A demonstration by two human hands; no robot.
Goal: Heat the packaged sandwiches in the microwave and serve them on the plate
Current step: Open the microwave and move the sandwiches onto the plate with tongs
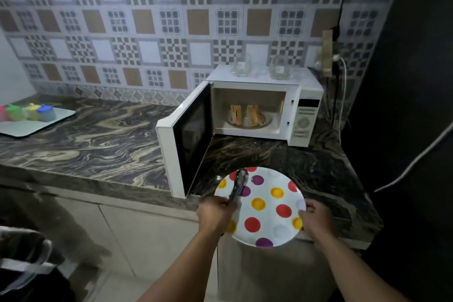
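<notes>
At the counter edge, front right: both hands hold the plate point(267, 206), white with coloured dots. Right hand point(316, 222) pinches the right rim, fingers curled over the edge. Left hand point(215, 213) is on the left rim, fingers wrapped round the handle of metal tongs point(239, 185); the tong tips lie across the plate's upper left. Tongs look pressed together, though blur makes that uncertain. Can't tell whether the left hand also carries the rim or only the tongs.

Plate: nothing on it besides the tongs. It hangs partly over the countertop point(98, 135) edge; can't tell if it rests on the stone or is held just above.

Microwave point(259, 103) sits at the back right, door point(188, 140) swung fully open toward the left. Inside, two sandwiches point(246, 114) stand upright side by side in a clear dish point(250, 122) on the cavity floor. Whether packaging is on them is too blurred to say.

Judgement: heating appears finished, serving step in hand. Next move calls for setting the plate flat near the cavity, freeing the left hand, reaching the tongs in past the door and lifting one sandwich at a time. Dish may be hot; upright sandwiches could tip or come apart under a loose clamp.

Far left: tray point(36, 125) with small coloured lidded cups point(29, 111). Glass containers point(259, 68) sit on the microwave's top; contents not visible.
</notes>
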